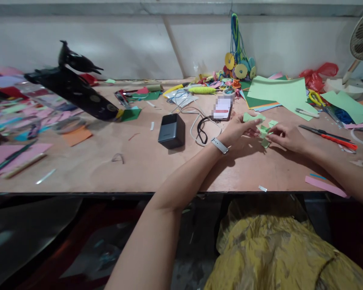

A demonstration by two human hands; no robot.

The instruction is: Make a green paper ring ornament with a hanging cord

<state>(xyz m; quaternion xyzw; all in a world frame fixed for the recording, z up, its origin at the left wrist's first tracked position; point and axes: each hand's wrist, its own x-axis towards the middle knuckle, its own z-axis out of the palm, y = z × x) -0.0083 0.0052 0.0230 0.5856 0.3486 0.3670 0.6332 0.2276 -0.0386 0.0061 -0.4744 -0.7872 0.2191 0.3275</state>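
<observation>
Left hand [245, 129]: strap at the wrist, fingertips pinched on the upper left part of the paper. Green paper [263, 132]: between the two hands, just above the table [133, 161] or touching it, which cannot be told; cut or folded into small tabs, one piece or several unclear. Judged very light, thin, soft at the tabs and stiffer where doubled; dry and little given to slipping, but easily creased or torn; best held at flat, doubled parts by the fingertips, without squeezing the loose ends. Right hand [286, 137]: thumb and finger closed on the right edge of the paper, near the left hand. Surroundings: black object [78, 92], blurred, well left of the hands; power bank [172, 131], left of the left hand; cable [196, 114] and black strap [202, 135], between power bank and left wrist, liable to snag that arm; phone [222, 108], just beyond the left hand, limiting reach there; corded discs [240, 71], farther beyond; green sheets [280, 94], beyond both hands; scissors [316, 98], beyond and right of the right hand; orange tool [339, 141], right of the right hand, near that forearm and a likely obstacle; pink strip [325, 186], on the near side of the right forearm.
</observation>
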